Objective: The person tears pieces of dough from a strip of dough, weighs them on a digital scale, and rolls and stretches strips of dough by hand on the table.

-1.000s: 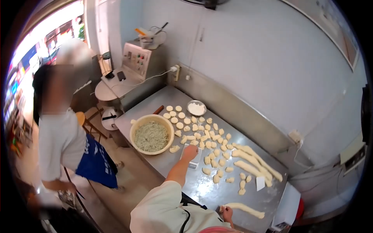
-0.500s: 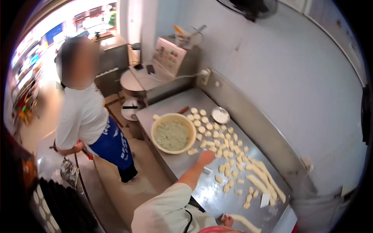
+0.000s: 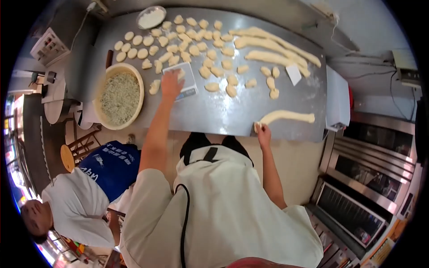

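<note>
My left hand (image 3: 171, 85) is over a small white scale (image 3: 189, 79), its fingers closed around a pale dough piece that they partly cover. At the table's front edge, my right hand (image 3: 264, 134) grips the left end of a short dough rope (image 3: 288, 115). Many cut dough lumps (image 3: 212, 87) lie on the steel table between the scale and several long dough ropes (image 3: 266, 43). A white scraper (image 3: 294, 74) rests by the ropes' ends. Flattened dough rounds (image 3: 132, 53) sit at the upper left.
A large bowl of green-flecked filling (image 3: 141, 96) stands left, with a rolling pin (image 3: 109, 58) behind it. A metal dish of flour (image 3: 151, 18) is at the back. Another person (image 3: 80, 203) in a blue apron is lower left, near a stool (image 3: 68, 157).
The view has swung down over the table and my torso. My left hand stays at the scale, its fingers less tightly curled; my right hand remains at the short rope's end.
</note>
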{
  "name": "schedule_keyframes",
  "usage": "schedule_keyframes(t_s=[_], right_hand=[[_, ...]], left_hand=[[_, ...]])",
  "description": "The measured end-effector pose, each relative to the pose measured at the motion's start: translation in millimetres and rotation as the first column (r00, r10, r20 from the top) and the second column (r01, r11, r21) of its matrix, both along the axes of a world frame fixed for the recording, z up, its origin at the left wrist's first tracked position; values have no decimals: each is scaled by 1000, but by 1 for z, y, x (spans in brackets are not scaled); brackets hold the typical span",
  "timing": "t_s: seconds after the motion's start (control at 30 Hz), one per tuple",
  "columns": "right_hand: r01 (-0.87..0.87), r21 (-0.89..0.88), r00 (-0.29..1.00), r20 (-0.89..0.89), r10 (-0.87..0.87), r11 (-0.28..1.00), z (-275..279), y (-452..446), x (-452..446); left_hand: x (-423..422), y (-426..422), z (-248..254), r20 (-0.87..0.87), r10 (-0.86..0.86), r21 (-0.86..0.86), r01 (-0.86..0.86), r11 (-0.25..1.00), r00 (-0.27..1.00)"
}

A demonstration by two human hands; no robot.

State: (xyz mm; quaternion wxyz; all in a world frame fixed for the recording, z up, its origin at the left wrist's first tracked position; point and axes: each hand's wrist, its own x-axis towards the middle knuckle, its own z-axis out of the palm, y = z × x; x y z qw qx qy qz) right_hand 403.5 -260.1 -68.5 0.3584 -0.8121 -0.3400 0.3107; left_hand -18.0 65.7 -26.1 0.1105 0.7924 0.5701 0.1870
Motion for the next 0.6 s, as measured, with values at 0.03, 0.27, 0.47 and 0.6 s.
schedule_keyframes(t_s=[0.03, 0.27, 0.47, 0.6], right_hand=[[19, -24, 1000, -12, -19, 1000, -5, -4, -2], [67, 9, 988, -137, -65, 998, -2, 2, -6], [-29, -50, 999, -44, 27, 998, 18, 7, -5], [-112, -4, 990, 88, 112, 994, 36, 11, -16]], left_hand=[[-6, 0, -1, -30, -21, -9, 20, 1000, 999], [-14, -5, 28, -182, -25, -25, 21, 999, 983], [-27, -27, 61, 33, 71, 70, -73, 995, 997], [-47, -58, 68, 203, 150, 75, -168, 983, 968]])
